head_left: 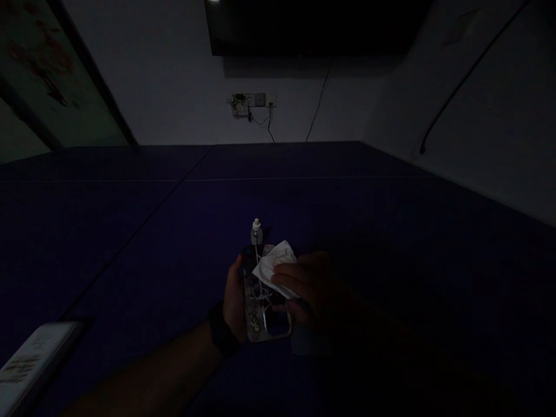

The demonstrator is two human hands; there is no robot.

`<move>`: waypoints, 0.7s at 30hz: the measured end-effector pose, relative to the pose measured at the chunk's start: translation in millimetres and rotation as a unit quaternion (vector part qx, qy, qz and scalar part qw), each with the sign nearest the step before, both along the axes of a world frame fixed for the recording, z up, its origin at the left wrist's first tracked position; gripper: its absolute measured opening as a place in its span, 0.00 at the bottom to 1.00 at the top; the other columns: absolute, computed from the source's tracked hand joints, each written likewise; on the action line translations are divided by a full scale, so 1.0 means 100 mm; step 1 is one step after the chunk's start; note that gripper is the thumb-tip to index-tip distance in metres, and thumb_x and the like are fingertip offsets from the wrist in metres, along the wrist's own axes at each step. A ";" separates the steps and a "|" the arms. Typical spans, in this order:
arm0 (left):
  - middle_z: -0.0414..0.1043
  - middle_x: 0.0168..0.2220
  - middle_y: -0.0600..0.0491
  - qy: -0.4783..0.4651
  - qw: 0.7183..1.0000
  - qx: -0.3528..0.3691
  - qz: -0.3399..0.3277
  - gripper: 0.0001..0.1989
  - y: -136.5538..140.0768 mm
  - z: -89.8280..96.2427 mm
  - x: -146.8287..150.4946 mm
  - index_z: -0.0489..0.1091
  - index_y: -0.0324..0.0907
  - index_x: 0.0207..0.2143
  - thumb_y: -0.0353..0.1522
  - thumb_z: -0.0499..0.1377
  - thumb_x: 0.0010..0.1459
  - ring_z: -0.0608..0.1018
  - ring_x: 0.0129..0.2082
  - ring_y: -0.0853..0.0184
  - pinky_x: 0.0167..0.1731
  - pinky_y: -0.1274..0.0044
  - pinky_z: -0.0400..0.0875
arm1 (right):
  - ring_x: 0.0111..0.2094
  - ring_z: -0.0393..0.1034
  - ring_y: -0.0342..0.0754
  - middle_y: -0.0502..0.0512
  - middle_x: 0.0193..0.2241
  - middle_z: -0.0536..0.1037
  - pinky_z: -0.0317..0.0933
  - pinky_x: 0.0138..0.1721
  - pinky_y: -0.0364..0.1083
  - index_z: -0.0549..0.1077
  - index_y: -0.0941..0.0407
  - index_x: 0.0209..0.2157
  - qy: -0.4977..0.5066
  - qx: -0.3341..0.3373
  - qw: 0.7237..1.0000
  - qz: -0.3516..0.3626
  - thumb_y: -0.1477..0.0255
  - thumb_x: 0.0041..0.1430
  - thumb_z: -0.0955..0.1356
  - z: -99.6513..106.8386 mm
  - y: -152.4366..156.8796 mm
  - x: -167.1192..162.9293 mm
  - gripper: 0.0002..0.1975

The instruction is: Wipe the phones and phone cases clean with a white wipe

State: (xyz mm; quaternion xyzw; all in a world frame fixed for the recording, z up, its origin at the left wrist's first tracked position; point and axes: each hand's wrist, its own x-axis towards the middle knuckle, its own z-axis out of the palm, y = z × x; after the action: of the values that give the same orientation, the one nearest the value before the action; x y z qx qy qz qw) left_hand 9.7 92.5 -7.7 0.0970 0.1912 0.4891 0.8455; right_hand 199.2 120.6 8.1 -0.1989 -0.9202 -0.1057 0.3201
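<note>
My left hand (234,295), with a dark band on its wrist, is closed around the left edge of a patterned phone case (252,301). The case has a large camera cutout at its lower right; whether a phone sits inside I cannot tell. Pinched in my right hand (304,284) is a white tissue (273,263), which lies against the upper part of the case. Just beyond the case stands a small clear bottle (256,234) with a white cap. A flat greyish thing (310,343) shows dimly below my right hand.
The dim room has a dark blue-purple table (152,249). A white box (37,359) with printing lies at the lower left. Beyond the table, wall sockets (249,103) with cables sit beneath a dark wall screen (317,29).
</note>
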 end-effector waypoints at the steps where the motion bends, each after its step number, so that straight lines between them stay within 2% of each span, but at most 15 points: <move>1: 0.78 0.37 0.46 0.000 1.000 -0.003 0.002 0.33 0.00 0.01 0.00 0.74 0.39 0.53 0.55 0.59 0.58 0.80 0.40 0.56 0.40 0.69 0.72 | 0.49 0.69 0.58 0.55 0.51 0.82 0.57 0.49 0.57 0.75 0.55 0.53 0.013 0.010 1.000 -0.027 0.66 0.62 0.66 -0.01 -0.01 0.01 0.18; 4: 0.78 0.36 0.46 -0.011 1.000 -0.010 -0.002 0.31 0.00 0.02 0.00 0.75 0.39 0.47 0.56 0.58 0.58 0.80 0.39 0.57 0.40 0.69 0.72 | 0.58 0.66 0.60 0.55 0.55 0.80 0.53 0.57 0.59 0.75 0.56 0.55 0.031 0.033 0.997 -0.063 0.66 0.62 0.65 -0.02 -0.04 0.00 0.21; 6: 0.77 0.34 0.48 -0.030 0.999 -0.015 -0.012 0.31 0.00 0.03 0.00 0.76 0.39 0.47 0.56 0.60 0.57 0.79 0.36 0.58 0.40 0.69 0.72 | 0.61 0.65 0.57 0.57 0.58 0.79 0.54 0.60 0.55 0.74 0.59 0.56 0.000 0.026 0.999 -0.025 0.64 0.63 0.65 0.01 -0.06 -0.04 0.23; 9: 0.74 0.29 0.51 -0.068 0.997 -0.029 -0.013 0.30 0.00 0.06 -0.01 0.75 0.36 0.50 0.51 0.61 0.57 0.76 0.28 0.64 0.39 0.70 0.72 | 0.65 0.63 0.54 0.63 0.60 0.76 0.56 0.64 0.52 0.73 0.64 0.56 -0.061 0.006 0.997 0.051 0.64 0.64 0.64 0.07 -0.04 -0.09 0.25; 12: 0.72 0.27 0.53 -0.087 0.995 -0.046 0.001 0.30 0.00 0.07 -0.01 0.74 0.34 0.53 0.50 0.60 0.59 0.74 0.26 0.66 0.39 0.71 0.72 | 0.65 0.64 0.55 0.65 0.62 0.74 0.57 0.66 0.54 0.71 0.66 0.59 -0.078 0.001 0.995 0.068 0.65 0.65 0.63 0.09 0.00 -0.08 0.27; 17: 0.76 0.33 0.50 -0.056 0.998 -0.022 0.012 0.32 0.02 0.05 0.00 0.73 0.37 0.55 0.50 0.63 0.56 0.77 0.30 0.63 0.37 0.72 0.72 | 0.62 0.68 0.54 0.65 0.59 0.77 0.62 0.65 0.55 0.70 0.65 0.61 -0.054 -0.002 0.997 0.051 0.67 0.65 0.63 0.06 0.01 -0.03 0.26; 21: 0.77 0.34 0.49 -0.050 0.999 -0.012 -0.004 0.32 0.02 0.03 0.00 0.74 0.37 0.54 0.49 0.65 0.54 0.77 0.29 0.64 0.37 0.73 0.72 | 0.63 0.67 0.55 0.68 0.60 0.76 0.62 0.64 0.55 0.70 0.68 0.60 -0.072 0.002 0.992 0.102 0.65 0.65 0.61 0.05 0.01 -0.04 0.28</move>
State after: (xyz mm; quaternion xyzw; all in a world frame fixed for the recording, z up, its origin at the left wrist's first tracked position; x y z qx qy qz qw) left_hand 9.7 94.8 -4.5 0.0631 0.1537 0.4878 0.8570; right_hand 195.0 121.4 13.6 -0.0958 -0.9560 -0.0880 0.2629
